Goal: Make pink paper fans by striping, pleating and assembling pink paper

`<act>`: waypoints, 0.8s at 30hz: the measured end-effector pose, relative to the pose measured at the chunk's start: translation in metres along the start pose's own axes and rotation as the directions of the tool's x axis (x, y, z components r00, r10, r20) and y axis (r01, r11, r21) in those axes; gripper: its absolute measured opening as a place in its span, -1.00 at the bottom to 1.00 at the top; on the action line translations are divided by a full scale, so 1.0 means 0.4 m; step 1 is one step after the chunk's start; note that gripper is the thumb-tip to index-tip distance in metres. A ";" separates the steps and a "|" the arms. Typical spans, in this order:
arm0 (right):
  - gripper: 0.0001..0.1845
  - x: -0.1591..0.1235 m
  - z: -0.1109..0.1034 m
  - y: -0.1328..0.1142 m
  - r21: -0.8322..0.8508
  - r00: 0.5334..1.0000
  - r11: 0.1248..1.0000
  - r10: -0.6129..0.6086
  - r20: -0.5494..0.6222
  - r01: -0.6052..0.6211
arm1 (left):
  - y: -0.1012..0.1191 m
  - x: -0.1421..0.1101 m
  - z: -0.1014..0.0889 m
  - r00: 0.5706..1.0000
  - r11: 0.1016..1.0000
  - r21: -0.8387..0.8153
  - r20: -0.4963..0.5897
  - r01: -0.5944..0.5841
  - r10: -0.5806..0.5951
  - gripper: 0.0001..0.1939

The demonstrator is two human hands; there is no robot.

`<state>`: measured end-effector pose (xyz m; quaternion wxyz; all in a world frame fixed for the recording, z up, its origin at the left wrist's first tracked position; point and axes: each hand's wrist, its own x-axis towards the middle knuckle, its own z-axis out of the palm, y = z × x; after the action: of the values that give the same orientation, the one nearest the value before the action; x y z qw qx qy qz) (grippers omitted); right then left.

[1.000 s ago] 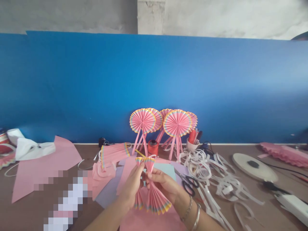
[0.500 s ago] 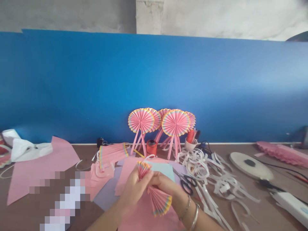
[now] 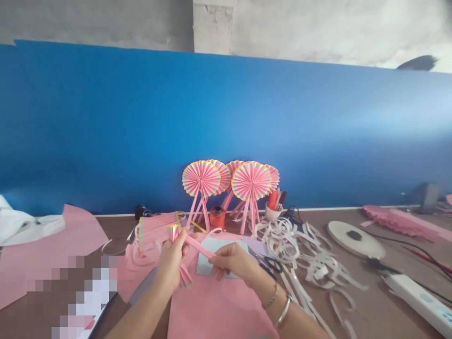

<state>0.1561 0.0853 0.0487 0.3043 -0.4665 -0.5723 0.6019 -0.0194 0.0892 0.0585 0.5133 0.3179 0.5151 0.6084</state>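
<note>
My left hand (image 3: 172, 260) is closed around the pinched middle of a pleated pink paper fan (image 3: 173, 230). One striped end of the fan shows above the fist, and the other spreads out below it. A flat pink paper strip (image 3: 199, 246) reaches from the left fingers across to my right hand (image 3: 236, 260), which pinches its far end. Whether the strip is fixed to the fan is hidden by the left fingers. Under both hands lie pink paper (image 3: 215, 306) and a light blue sheet (image 3: 205, 266).
Finished round fans (image 3: 201, 179) on pink stick legs stand against the blue panel (image 3: 141, 117). Scissors (image 3: 273, 266) and tangled white strips (image 3: 286, 240) lie to the right. Beyond are a cream disc (image 3: 370, 247) and a power strip (image 3: 420, 299). A pleated sheet (image 3: 158, 226) rests left.
My hands have moved apart, the right one drawing back to the right with the strip's end. The strip now shows between them. My left hand has shifted left with the fan.
</note>
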 end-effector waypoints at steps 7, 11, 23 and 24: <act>-0.67 -0.003 -0.031 -0.015 -0.166 0.998 0.985 0.050 0.034 -0.043 | -0.031 0.020 -0.005 0.996 0.995 -0.048 0.026 0.086 -0.085 -0.37; -0.70 0.003 -0.044 -0.013 -0.353 0.999 0.935 0.033 0.018 -0.024 | -0.060 0.043 -0.014 0.991 0.989 -0.074 -0.015 0.131 -0.133 -0.51; -0.68 -0.024 -0.068 -0.024 -0.822 0.933 0.532 -0.151 -0.328 -0.202 | -0.008 0.021 0.006 0.980 0.946 -0.268 -0.028 0.184 -0.199 -0.86; -0.65 -0.026 -0.058 -0.029 -0.852 0.920 0.491 -0.220 -0.323 -0.182 | -0.005 0.011 0.013 0.979 0.939 -0.284 -0.001 0.196 -0.204 -0.85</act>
<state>0.1794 0.0871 0.0644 0.1415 -0.6588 -0.7290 0.1207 -0.0152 0.0947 0.0574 0.6047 0.1784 0.4604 0.6250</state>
